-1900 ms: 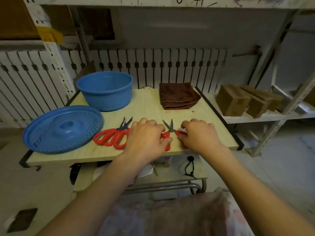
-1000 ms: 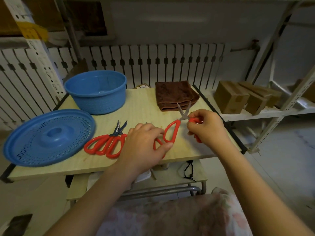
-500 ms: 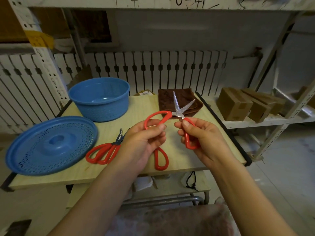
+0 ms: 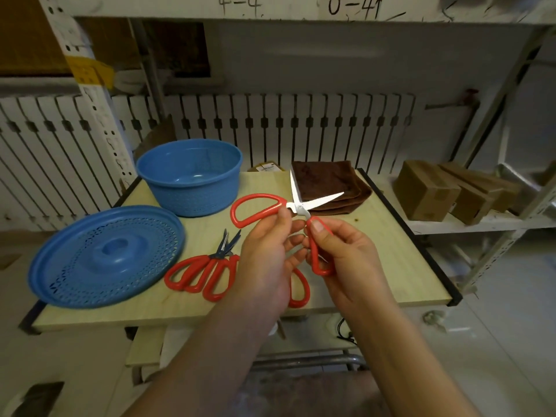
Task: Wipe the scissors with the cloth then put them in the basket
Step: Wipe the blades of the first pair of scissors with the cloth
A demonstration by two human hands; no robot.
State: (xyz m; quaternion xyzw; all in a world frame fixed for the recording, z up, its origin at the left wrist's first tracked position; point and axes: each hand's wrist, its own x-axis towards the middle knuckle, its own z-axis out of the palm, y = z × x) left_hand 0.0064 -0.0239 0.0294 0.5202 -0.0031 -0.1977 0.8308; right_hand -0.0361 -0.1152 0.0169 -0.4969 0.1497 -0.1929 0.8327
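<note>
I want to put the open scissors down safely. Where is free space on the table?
Bare wood lies right of the hands, between the brown cloth and the table's front edge. The left side is crowded: blue basket, lid, more red scissors.

The left hand (image 4: 267, 260) hides most of a third pair of scissors (image 4: 299, 291).

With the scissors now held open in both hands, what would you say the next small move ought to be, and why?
Probably the right hand should let go and reach for the brown cloth, while the left hand keeps the open scissors. Both hands grip the red handles, the blades are spread and bare, and the cloth lies folded and untouched at the table's far edge, so wiping cannot begin yet.
</note>
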